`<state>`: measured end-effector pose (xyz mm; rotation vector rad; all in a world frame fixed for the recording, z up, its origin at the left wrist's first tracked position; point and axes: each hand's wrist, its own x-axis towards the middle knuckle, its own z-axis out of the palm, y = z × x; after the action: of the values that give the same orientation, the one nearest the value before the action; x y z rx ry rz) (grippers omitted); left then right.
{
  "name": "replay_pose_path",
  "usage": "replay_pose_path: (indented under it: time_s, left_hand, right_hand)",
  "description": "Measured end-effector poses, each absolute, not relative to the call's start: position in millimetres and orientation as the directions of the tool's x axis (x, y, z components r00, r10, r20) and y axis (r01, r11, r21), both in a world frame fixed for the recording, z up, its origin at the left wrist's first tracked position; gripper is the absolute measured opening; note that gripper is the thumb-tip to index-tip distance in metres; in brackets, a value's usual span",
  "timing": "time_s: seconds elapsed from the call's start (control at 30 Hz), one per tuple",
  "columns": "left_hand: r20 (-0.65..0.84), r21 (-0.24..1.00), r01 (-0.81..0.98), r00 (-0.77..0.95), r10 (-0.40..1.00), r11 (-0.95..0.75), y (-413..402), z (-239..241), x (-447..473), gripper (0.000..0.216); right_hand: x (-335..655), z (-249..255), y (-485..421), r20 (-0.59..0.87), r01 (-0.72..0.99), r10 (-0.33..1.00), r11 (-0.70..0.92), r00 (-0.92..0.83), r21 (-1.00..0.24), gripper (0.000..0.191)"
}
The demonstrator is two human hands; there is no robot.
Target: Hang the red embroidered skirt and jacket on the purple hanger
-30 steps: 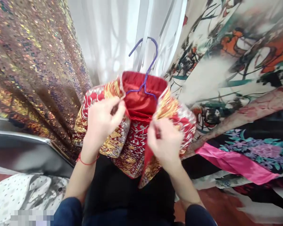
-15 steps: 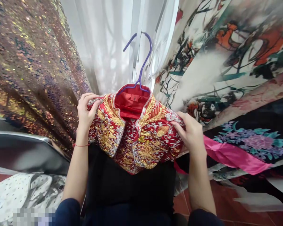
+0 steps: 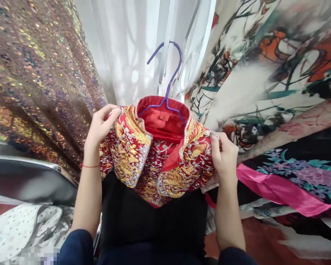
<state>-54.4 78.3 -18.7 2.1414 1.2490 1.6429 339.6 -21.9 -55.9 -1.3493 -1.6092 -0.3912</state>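
A red jacket [image 3: 171,180] with gold and silver embroidery hangs in front of me on a purple hanger [image 3: 173,75]. Its stand collar gapes, showing the red lining and a small size label [image 3: 164,117] marked S. With my left hand [image 3: 101,123] I pinch the jacket's shoulder on the left side. My right hand [image 3: 225,154] is closed on the opposite shoulder. Below the jacket is black fabric [image 3: 154,221]. The hanger's hook loops over a white openwork frame [image 3: 165,55].
Sequinned fabric [image 3: 44,73] drapes at the left, above a dark chair back [image 3: 30,180] and a dotted white cloth [image 3: 13,228]. Patterned fabric [image 3: 245,84] hangs at the right. Below it are a pink ribbon [image 3: 281,187] and black floral cloth [image 3: 306,171].
The jacket's collar has opened wider and its right front edge has folded back, showing red lining. My right hand has shifted its hold at the shoulder. The view has shifted slightly.
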Motion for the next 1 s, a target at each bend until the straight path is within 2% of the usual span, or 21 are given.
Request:
replay_pose_path:
  time_s: [0.07, 0.13, 0.23, 0.3, 0.33, 0.37, 0.43, 0.53, 0.6, 0.67, 0.73, 0.83, 0.93, 1.0]
  left_hand:
    - [0.723, 0.573, 0.543, 0.018, 0.691, -0.614, 73, -32, -55, 0.027]
    - [0.779, 0.514, 0.621, -0.05, 0.625, -0.591, 60, -46, -51, 0.025]
    - [0.86, 0.47, 0.726, -0.25, 0.444, -0.502, 32, -77, -35, 0.029]
    - [0.849, 0.527, 0.723, -0.426, 0.312, -0.447, 9, -112, -21, 0.031]
    - [0.821, 0.571, 0.702, -0.485, 0.302, -0.424, -3, -134, -13, 0.029]
    - [0.784, 0.62, 0.675, -0.513, 0.35, -0.4, -15, -158, -5, 0.028]
    - [0.699, 0.701, 0.644, -0.534, 0.476, -0.307, -35, -208, 10, 0.035]
    - [0.573, 0.702, 0.71, -0.525, 0.63, -0.047, -49, -273, 25, 0.061]
    - [0.455, 0.687, 0.717, -0.548, 0.702, 0.114, -47, -302, 30, 0.056]
    - [0.363, 0.666, 0.718, -0.549, 0.753, 0.202, -37, -317, 33, 0.047]
    - [0.328, 0.653, 0.724, -0.534, 0.779, 0.222, -25, -324, 38, 0.05]
    - [0.321, 0.701, 0.686, -0.549, 0.771, 0.196, -11, -326, 48, 0.053]
    - [0.304, 0.77, 0.618, -0.571, 0.763, 0.156, -11, -329, 52, 0.021]
    - [0.301, 0.797, 0.593, -0.558, 0.773, 0.117, -19, -330, 50, 0.008]
  right_hand:
    - [343, -61, -24, 0.788, 0.881, 0.613, 0.341, 0.056, -0.328, 0.033]
    - [342, -62, -28, 0.829, 0.901, 0.558, 0.337, 0.043, -0.273, 0.028]
    - [323, -53, -41, 0.956, 0.927, 0.293, 0.356, 0.006, -0.115, 0.026]
    - [296, -44, -52, 0.992, 0.901, 0.119, 0.434, -0.052, -0.005, 0.03]
    - [280, -39, -57, 0.988, 0.862, 0.1, 0.504, -0.116, 0.05, 0.032]
    - [262, -34, -60, 0.972, 0.828, 0.125, 0.553, -0.199, 0.098, 0.031]
    - [228, -27, -59, 0.904, 0.819, 0.298, 0.566, -0.306, 0.091, 0.026]
    - [190, -23, -42, 0.801, 0.84, 0.482, 0.54, -0.354, 0.046, 0.028]
    - [176, -23, -29, 0.734, 0.842, 0.565, 0.54, -0.376, 0.015, 0.027]
    - [171, -24, -21, 0.694, 0.83, 0.609, 0.557, -0.385, -0.029, 0.029]
    - [171, -24, -19, 0.685, 0.808, 0.621, 0.584, -0.38, -0.081, 0.03]
    - [174, -24, -23, 0.686, 0.777, 0.623, 0.616, -0.376, -0.133, 0.028]
    - [176, -26, -24, 0.696, 0.77, 0.611, 0.624, -0.376, -0.133, 0.027]
    - [178, -27, -22, 0.708, 0.77, 0.603, 0.624, -0.368, -0.131, 0.027]
